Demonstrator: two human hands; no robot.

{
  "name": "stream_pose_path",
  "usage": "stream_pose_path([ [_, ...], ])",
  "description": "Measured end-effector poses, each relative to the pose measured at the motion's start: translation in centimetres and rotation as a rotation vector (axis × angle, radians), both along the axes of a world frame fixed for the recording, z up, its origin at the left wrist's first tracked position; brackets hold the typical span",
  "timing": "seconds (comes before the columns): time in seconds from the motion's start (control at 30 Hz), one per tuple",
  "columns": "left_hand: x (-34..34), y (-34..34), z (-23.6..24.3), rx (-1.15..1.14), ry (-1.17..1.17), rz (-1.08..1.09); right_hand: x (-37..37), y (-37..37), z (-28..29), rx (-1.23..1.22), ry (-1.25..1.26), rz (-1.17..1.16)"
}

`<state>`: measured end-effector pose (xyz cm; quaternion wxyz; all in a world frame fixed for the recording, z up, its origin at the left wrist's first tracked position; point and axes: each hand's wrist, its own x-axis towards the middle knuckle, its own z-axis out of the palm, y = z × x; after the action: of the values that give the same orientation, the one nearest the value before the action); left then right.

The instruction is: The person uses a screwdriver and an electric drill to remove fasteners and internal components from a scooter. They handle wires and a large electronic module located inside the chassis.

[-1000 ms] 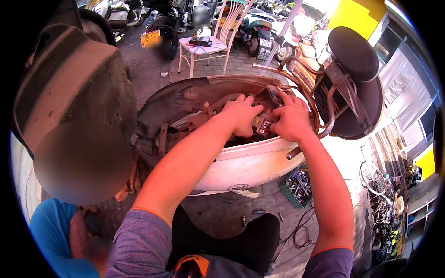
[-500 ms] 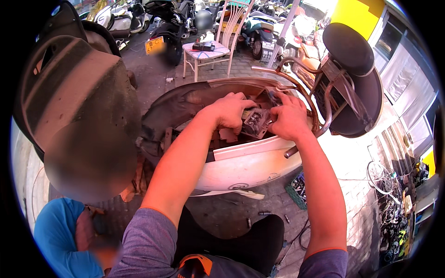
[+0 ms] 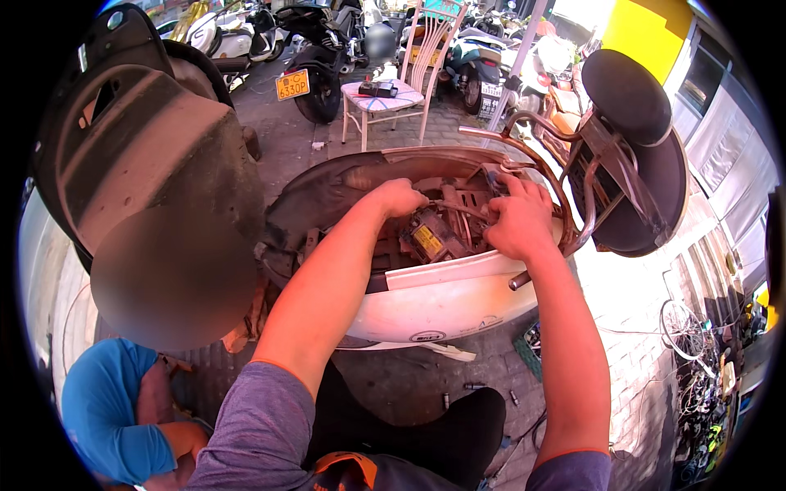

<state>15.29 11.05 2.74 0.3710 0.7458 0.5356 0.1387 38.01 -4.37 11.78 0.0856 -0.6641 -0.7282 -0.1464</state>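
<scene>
Both hands work inside the opened body of a white scooter (image 3: 446, 303). My left hand (image 3: 396, 198) is closed, its fingertips pinching one end of a thin cable (image 3: 460, 208) that stretches across the compartment. My right hand (image 3: 522, 219) has thumb and forefinger closed at the cable's other end, its remaining fingers curled over parts at the tail. Below the cable, a dark box with a yellow label (image 3: 427, 240) sits tilted among dusty parts. The right fingertips are partly hidden.
A bent metal grab rail (image 3: 583, 192) and raised black seat (image 3: 626, 164) stand at right. A large dark scooter panel (image 3: 139, 164) and a crouching person in blue (image 3: 110, 409) are at left. Behind is a chair (image 3: 385, 102) bearing a black device. Sockets (image 3: 475, 385) lie on the ground.
The hands have moved apart, with the cable now showing between them. The box between them has turned, so its yellow label faces up. The whole view has shifted slightly.
</scene>
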Motion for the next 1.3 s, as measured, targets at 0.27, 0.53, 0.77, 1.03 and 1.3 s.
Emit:
stream_pose_path([
  [0.27,1.2,0.2,-3.6,-0.31,-0.197,0.06,-0.7,-0.5,1.0,-0.067,-0.038,-0.048],
  [0.53,1.4,-0.4,0.1,-0.313,-0.829,0.235,0.0,-0.6,0.7,-0.068,-0.035,-0.052],
  [0.77,-0.1,-1.2,1.0,-0.335,-1.003,0.085,-1.3,-0.3,1.2,-0.108,-0.063,-0.036],
  [1.03,1.3,-3.5,0.9,-0.15,-0.123,-0.495,-1.2,-0.7,1.4,-0.127,-0.073,-0.058],
  [1.3,2.2,-2.0,-1.5,-0.11,0.083,-0.115,-1.1,-0.8,1.5,-0.124,-0.066,-0.067],
])
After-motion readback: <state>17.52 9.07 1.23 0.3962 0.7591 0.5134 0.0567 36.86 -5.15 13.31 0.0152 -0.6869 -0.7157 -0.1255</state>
